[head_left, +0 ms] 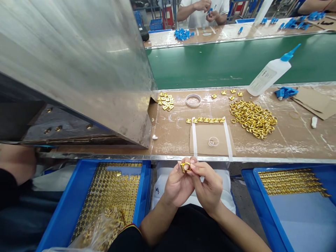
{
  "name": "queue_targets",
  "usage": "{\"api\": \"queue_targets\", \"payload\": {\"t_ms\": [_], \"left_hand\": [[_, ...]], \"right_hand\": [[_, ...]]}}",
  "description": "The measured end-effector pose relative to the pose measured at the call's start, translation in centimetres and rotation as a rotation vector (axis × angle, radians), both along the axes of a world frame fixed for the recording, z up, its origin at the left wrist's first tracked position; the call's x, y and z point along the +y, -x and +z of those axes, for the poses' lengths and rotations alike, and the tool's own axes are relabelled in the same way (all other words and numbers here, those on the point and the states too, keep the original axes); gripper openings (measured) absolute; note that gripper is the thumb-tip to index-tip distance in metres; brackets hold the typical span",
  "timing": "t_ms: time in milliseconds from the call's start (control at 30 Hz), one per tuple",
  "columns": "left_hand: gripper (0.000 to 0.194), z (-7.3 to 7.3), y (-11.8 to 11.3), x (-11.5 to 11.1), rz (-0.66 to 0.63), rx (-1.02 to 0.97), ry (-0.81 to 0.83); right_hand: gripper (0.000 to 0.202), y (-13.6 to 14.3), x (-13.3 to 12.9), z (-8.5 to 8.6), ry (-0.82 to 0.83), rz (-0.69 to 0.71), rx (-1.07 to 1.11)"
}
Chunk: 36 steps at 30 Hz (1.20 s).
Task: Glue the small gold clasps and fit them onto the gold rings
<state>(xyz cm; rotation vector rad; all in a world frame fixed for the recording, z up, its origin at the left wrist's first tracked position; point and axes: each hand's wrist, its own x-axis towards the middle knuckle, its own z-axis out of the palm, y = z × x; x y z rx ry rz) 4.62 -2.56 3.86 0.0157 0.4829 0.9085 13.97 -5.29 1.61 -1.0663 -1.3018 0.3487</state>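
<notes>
A gold ring with a flat square top [183,167] is held up over my lap, just off the table's front edge. My left hand [179,184] pinches it at the square side. On the band side, the fingertips of my right hand [209,182] are closed on the same ring. Beyond my hands lies a cardboard sheet [210,148] with white tape strips and a small clear ring-shaped dish [213,141]. A row of small gold square pieces [209,120] lines its far edge. To the right sits a pile of gold ring bands [253,118].
Loose gold squares [166,101] lie beside a metal housing [105,70]. A white tape roll [193,100] and a glue bottle [270,75] stand farther back. Blue trays of gold pieces flank me, left [145,196] and right [273,220]. A co-worker [202,14] sits across the green belt [210,64].
</notes>
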Motion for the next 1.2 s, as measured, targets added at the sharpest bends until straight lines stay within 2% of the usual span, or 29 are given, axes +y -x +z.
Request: {"api": "queue_targets", "payload": {"t_ms": [267,467,567,667,833,1033,1133,1200], "left_hand": [[0.036,-0.2,0.0,-0.2,0.020,-0.054,-0.017],[0.035,-0.3,0.1,-0.4,0.037,0.002,-0.045],[0.036,-0.5,0.3,-0.3,0.016,0.028,-0.109],[0.039,-1.1,0.8,-0.2,0.010,0.155,-0.252],[0.043,-2.3,1.7,-0.2,0.124,0.508,-0.516],[0.038,-2.2,2.0,-0.1,0.199,0.849,-0.847],[0.033,-3.0,2.8,-0.9,0.242,0.919,-0.887],[0.027,-4.4,4.1,-0.7,0.259,0.878,-0.827]], "right_hand": [[0.021,-0.1,0.0,0.5,0.030,0.022,-0.035],[0.025,0.0,0.0,0.5,0.033,0.047,-0.031],[0.019,0.1,-0.1,0.2,0.046,0.063,0.020],[0.006,-0.1,-0.3,0.2,0.149,0.124,0.114],[0.030,-1.1,-0.9,1.0,0.336,0.295,0.257],[0.037,-2.0,-1.1,1.6,0.483,0.488,0.480],[0.043,-1.6,-1.6,1.5,0.503,0.524,0.551],[0.050,-1.3,-1.5,0.9,0.484,0.548,0.576]]}}
